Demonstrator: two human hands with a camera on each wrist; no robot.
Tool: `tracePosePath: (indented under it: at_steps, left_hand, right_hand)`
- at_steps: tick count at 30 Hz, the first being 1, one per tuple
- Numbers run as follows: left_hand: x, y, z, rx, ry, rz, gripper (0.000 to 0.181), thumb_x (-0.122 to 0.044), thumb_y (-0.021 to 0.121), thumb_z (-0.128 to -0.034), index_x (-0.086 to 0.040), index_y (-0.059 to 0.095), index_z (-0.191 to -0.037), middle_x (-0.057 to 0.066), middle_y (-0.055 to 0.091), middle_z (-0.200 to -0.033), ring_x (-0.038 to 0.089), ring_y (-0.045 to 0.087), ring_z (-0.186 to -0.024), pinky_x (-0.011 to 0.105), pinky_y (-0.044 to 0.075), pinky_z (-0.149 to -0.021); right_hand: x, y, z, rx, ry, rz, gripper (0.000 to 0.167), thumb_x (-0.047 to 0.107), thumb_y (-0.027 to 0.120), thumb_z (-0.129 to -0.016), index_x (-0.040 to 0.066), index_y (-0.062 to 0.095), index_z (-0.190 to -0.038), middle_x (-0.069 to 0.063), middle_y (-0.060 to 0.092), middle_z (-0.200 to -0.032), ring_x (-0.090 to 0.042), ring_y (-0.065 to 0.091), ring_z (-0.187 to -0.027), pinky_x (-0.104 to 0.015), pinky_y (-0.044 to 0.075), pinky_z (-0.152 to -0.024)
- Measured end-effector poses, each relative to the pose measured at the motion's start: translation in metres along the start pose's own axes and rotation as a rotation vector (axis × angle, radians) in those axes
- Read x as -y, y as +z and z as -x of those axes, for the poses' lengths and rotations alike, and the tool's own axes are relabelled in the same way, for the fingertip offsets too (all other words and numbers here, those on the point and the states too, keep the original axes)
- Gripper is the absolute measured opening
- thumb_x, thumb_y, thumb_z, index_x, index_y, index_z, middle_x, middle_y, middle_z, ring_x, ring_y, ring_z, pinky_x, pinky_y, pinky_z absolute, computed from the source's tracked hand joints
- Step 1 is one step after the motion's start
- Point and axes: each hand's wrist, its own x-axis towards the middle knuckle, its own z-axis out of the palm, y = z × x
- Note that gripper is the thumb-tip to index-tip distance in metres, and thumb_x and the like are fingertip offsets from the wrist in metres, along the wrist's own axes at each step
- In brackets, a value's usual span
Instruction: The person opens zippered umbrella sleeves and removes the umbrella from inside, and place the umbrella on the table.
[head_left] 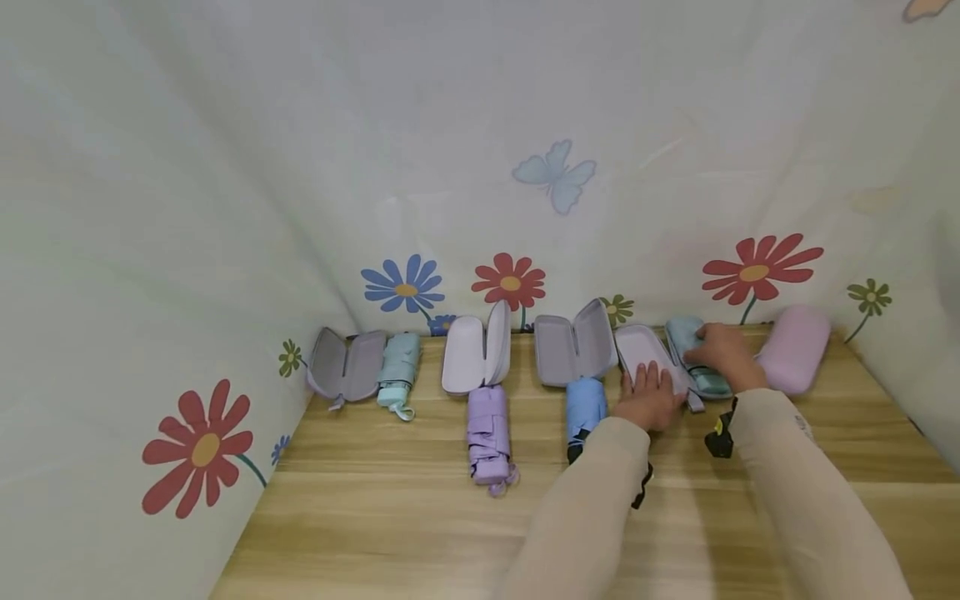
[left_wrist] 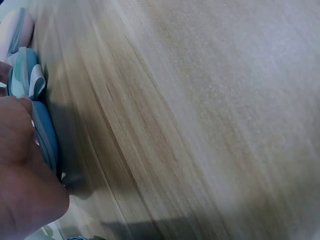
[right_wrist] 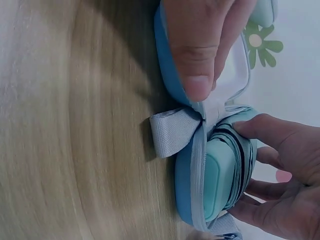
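My left hand lies with straight, spread fingers on the left half of an opened zip case, pale inside and blue outside. In the right wrist view, its thumb touches the rim near the hinge. A folded teal umbrella sits in the case's other half, its mint handle end toward the grey strap. My right hand grips this umbrella, with thumb and fingers bent around its sides. In the left wrist view, the case's blue shell shows past my left palm.
A closed pink case stands at the right. Leftward lie a blue umbrella below an open grey case, a purple umbrella below a white-lined case, and a mint umbrella beside another open case. A flowered curtain hangs behind.
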Motion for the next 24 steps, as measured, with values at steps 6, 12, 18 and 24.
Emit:
tracePosePath:
  at_steps: [6, 12, 18, 24]
  left_hand:
    - [0.001, -0.005, -0.002, -0.011, 0.007, -0.003, 0.065, -0.059, 0.017, -0.1064, -0.034, 0.001, -0.164, -0.012, -0.008, -0.169, 0.009, -0.011, -0.154, 0.037, 0.0, -0.125]
    - [0.003, -0.004, -0.004, -0.032, 0.001, -0.016, 0.063, -0.058, 0.017, -0.1067, -0.034, 0.005, -0.164, -0.013, -0.005, -0.169, 0.009, -0.008, -0.155, 0.037, 0.001, -0.125]
    - [0.003, -0.01, 0.002, -0.056, 0.009, -0.03, 0.063, -0.057, 0.017, -0.1067, -0.034, 0.007, -0.164, -0.013, -0.003, -0.169, 0.009, -0.006, -0.155, 0.036, 0.003, -0.125]
    - [0.002, -0.013, 0.003, -0.082, -0.003, -0.032, 0.061, -0.056, 0.018, -0.1072, -0.035, 0.01, -0.164, -0.013, 0.002, -0.169, 0.009, -0.002, -0.155, 0.037, 0.006, -0.125]
  right_hand:
    - [0.001, -0.001, -0.002, 0.001, -0.025, 0.022, 0.067, 0.021, 0.072, -0.09, -0.027, 0.047, -0.13, -0.046, 0.048, -0.133, -0.06, 0.047, -0.121, -0.064, 0.041, -0.102]
    - [-0.002, 0.013, -0.002, -0.072, -0.043, 0.01, 0.07, 0.02, 0.077, -0.088, -0.028, 0.047, -0.13, -0.046, 0.049, -0.131, -0.061, 0.048, -0.119, -0.065, 0.041, -0.101]
    - [-0.004, 0.015, -0.003, -0.071, -0.029, 0.015, 0.065, 0.016, 0.072, -0.09, -0.027, 0.045, -0.132, -0.047, 0.047, -0.132, -0.059, 0.05, -0.119, -0.064, 0.042, -0.1]
    - [-0.003, 0.014, -0.006, -0.102, -0.009, 0.003, 0.064, 0.016, 0.072, -0.09, -0.026, 0.046, -0.13, -0.047, 0.05, -0.129, -0.058, 0.053, -0.114, -0.064, 0.043, -0.098]
